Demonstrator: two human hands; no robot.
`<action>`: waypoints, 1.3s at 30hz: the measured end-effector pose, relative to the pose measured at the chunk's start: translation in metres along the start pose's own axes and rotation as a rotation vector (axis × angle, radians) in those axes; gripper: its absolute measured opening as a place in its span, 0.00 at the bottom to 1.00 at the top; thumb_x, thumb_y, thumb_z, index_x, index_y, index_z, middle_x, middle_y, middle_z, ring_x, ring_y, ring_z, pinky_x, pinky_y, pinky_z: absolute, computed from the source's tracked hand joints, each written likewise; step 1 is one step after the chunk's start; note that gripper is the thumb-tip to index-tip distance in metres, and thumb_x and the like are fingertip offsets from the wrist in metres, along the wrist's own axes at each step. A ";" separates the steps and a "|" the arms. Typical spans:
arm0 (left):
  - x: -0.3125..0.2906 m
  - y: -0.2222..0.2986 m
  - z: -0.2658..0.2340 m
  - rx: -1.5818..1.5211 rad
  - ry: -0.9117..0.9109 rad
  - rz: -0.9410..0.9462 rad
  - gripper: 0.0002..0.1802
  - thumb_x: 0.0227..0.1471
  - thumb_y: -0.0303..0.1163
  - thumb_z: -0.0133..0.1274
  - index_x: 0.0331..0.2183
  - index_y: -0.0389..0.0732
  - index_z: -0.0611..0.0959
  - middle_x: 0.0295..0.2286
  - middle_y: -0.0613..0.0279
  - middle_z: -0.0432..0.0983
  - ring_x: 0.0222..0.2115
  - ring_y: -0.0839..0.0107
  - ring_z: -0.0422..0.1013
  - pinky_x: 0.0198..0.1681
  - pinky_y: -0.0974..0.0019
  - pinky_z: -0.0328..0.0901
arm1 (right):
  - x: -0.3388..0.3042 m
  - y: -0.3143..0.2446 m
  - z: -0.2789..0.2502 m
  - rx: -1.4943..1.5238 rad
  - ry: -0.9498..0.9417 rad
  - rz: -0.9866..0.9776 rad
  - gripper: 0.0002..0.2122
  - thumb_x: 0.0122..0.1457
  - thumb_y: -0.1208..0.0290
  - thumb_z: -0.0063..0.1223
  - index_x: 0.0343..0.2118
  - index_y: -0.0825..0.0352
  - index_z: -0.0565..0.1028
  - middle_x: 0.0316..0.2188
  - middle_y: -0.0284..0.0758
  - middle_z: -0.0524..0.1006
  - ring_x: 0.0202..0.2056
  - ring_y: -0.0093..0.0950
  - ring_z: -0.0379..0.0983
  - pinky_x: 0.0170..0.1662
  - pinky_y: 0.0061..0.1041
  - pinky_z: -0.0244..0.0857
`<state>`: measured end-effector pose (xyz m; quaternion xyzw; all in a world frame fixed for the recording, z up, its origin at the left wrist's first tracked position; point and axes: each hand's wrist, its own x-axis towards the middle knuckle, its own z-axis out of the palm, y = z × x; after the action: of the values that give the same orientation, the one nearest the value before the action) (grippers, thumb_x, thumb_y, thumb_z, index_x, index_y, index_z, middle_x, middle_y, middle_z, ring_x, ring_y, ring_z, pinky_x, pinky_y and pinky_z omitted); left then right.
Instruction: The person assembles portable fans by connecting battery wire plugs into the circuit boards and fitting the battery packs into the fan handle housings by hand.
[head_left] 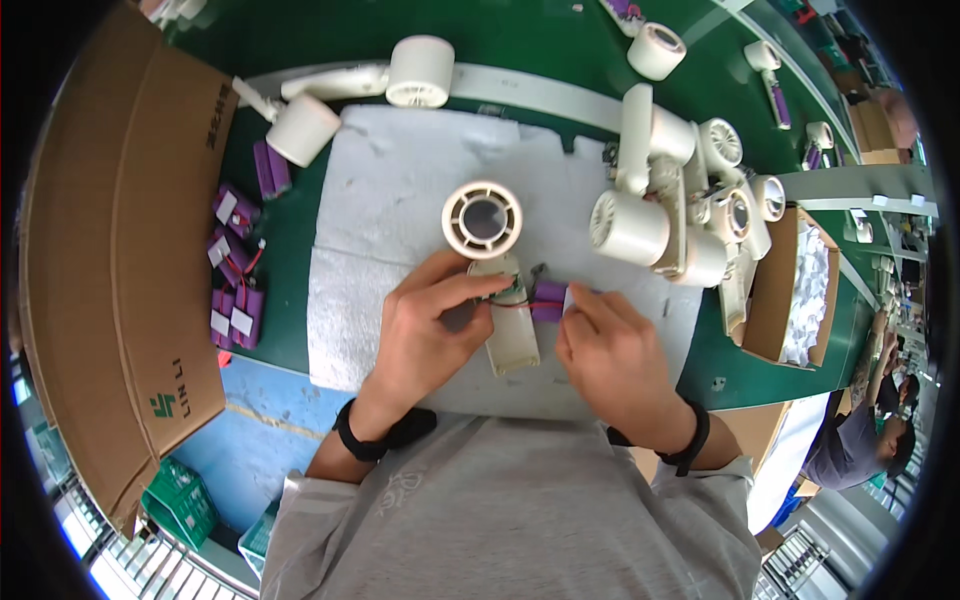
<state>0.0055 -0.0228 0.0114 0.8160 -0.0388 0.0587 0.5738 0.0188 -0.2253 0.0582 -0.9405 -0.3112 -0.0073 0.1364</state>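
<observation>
The right hand [615, 350] has its grip clamped on a purple battery pack [546, 300], thumb and fingers closed at its right end, just beside an opened white handle shell [516, 345]. The left hand [425, 315] lays its index finger over the shell's upper part; I can't tell whether its fingertips pinch anything or only press. Thin wires [518, 304] run between the two hands, and the shell's far end meets a round white fan head [482, 220].

The pack looks compact, stiff and fairly dense, its wrap probably a little slick; it is best held by its sides. The wires look like the fragile part, so I'd keep them slack and never lift by them. The shell seems light, rigid plastic, safest held along its edges.

All this rests on a pale foam sheet [380, 200] over the green table [288, 310]. More purple packs [248, 312] lie to the left, near a large cardboard box [100, 300]; white fan bodies [630, 228] crowd the right, beside an open carton [768, 300].
</observation>
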 end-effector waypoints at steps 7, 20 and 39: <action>-0.003 0.007 -0.006 -0.003 -0.073 -0.039 0.21 0.38 0.10 0.54 0.37 0.37 0.84 0.39 0.56 0.76 0.39 0.66 0.75 0.41 0.70 0.69 | -0.004 0.010 0.004 0.201 0.034 0.012 0.05 0.47 0.79 0.59 0.27 0.71 0.75 0.36 0.41 0.78 0.29 0.36 0.73 0.33 0.32 0.71; 0.006 0.006 -0.009 -0.019 -0.117 -0.056 0.21 0.39 0.14 0.58 0.38 0.42 0.85 0.37 0.59 0.77 0.35 0.68 0.76 0.36 0.71 0.69 | -0.002 0.009 0.014 0.261 0.074 0.082 0.06 0.50 0.80 0.57 0.30 0.73 0.71 0.37 0.40 0.70 0.35 0.38 0.70 0.37 0.33 0.68; 0.002 0.004 0.000 0.031 -0.022 -0.001 0.21 0.36 0.15 0.59 0.37 0.41 0.86 0.36 0.56 0.77 0.33 0.66 0.76 0.35 0.70 0.70 | -0.047 0.075 -0.085 0.161 0.729 0.766 0.07 0.61 0.77 0.48 0.41 0.70 0.72 0.28 0.33 0.74 0.25 0.20 0.69 0.27 0.19 0.63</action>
<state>0.0066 -0.0243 0.0150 0.8255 -0.0438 0.0499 0.5605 0.0315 -0.3324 0.1166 -0.9098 0.1221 -0.2592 0.3004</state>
